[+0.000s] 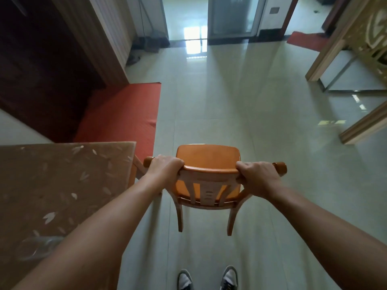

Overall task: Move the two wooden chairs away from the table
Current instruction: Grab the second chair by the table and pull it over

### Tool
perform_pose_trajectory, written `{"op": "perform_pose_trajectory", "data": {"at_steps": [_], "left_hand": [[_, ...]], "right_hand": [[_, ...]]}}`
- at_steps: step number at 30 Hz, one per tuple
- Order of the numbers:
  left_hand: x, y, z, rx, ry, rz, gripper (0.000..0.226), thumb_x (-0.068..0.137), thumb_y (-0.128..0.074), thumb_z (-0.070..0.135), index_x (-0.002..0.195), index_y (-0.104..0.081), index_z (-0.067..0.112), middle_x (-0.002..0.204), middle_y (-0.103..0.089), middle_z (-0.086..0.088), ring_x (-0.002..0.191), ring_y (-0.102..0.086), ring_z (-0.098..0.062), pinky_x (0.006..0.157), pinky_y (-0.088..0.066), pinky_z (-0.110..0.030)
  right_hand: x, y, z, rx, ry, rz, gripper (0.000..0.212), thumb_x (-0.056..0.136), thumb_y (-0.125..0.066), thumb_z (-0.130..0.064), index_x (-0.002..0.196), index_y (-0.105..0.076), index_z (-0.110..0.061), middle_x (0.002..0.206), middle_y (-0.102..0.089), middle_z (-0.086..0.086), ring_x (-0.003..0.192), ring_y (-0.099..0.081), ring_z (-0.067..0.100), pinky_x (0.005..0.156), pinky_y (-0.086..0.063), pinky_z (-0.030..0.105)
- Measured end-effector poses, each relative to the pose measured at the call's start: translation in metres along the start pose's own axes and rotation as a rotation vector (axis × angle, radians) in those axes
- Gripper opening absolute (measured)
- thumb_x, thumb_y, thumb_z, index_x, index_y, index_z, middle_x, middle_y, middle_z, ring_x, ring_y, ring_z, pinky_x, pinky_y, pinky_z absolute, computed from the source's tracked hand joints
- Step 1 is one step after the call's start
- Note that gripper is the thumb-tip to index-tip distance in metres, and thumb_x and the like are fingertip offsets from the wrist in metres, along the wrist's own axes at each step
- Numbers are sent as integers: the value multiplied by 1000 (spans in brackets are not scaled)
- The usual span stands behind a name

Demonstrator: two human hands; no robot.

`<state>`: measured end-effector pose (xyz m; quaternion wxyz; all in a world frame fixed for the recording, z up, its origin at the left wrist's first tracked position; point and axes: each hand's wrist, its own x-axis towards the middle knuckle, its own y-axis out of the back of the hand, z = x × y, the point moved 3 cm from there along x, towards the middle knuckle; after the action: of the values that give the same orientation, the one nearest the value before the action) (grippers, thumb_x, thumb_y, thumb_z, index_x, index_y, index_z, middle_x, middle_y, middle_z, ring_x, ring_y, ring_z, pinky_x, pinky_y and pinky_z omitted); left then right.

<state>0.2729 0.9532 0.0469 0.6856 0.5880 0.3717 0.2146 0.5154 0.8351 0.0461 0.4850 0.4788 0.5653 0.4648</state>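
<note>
An orange wooden chair (208, 158) stands on the tiled floor straight in front of me, its back toward me. My left hand (164, 166) grips the left end of its top rail. My right hand (257, 174) grips the right end of the same rail. The table (52, 185), covered with a brown leaf-patterned cloth, fills the lower left, its corner just left of the chair. A piece of light wooden frame (139, 164) shows between the table's corner and the chair; I cannot tell whether it belongs to a second chair.
A red mat (125, 114) lies on the floor beyond the table, beside a dark wooden wall. Pale tiled floor (240, 101) stretches ahead to a doorway. Wooden frames (326, 57) stand at the right. A glass object (37, 245) sits on the table near me. My shoes (207, 279) are below.
</note>
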Motion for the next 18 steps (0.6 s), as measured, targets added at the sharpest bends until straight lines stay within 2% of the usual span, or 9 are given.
{"op": "perform_pose_trajectory", "data": {"at_steps": [5, 8, 10, 13, 16, 18], "left_hand": [[-5, 18, 9, -23, 4, 59, 23, 83, -76, 27, 79, -54, 31, 74, -56, 8, 67, -51, -15, 63, -34, -31], [-8, 27, 12, -53, 41, 102, 27, 87, -73, 27, 78, -49, 35, 66, -46, 14, 65, -49, -14, 60, -32, -30], [-10, 33, 12, -81, 82, 87, 25, 86, -74, 27, 77, -51, 34, 63, -42, 17, 67, -56, -15, 60, -38, -29], [-11, 44, 8, -128, 125, 63, 20, 85, -77, 34, 82, -58, 34, 69, -51, 15, 72, -63, -15, 66, -50, -30], [-16, 55, 3, -130, 174, 74, 17, 83, -78, 41, 89, -65, 32, 74, -58, 15, 70, -59, -11, 64, -45, -28], [-23, 59, 6, -121, 199, 63, 16, 83, -77, 39, 90, -67, 30, 77, -63, 13, 73, -64, -12, 66, -50, -30]], "right_hand": [[4, 19, 14, -2, 40, 23, 11, 89, -60, -25, 93, -55, -16, 81, -70, 4, 66, -69, 31, 60, -56, 39], [12, 30, 22, -7, 82, 14, 15, 87, -63, -30, 91, -53, -20, 82, -70, 2, 68, -69, 30, 56, -48, 34], [19, 37, 25, -18, 116, -25, 24, 88, -66, -34, 85, -44, -25, 79, -67, -2, 63, -63, 23, 54, -40, 30], [41, 52, 30, -30, 172, -48, 30, 87, -69, -38, 84, -41, -28, 71, -56, -9, 59, -53, 16, 50, -34, 27], [63, 65, 30, -37, 232, -78, 30, 83, -71, -43, 86, -44, -30, 63, -43, -15, 60, -54, 16, 50, -35, 26], [69, 69, 32, -37, 272, -90, 30, 81, -71, -45, 85, -45, -32, 61, -41, -17, 59, -54, 16, 49, -37, 27]]}}
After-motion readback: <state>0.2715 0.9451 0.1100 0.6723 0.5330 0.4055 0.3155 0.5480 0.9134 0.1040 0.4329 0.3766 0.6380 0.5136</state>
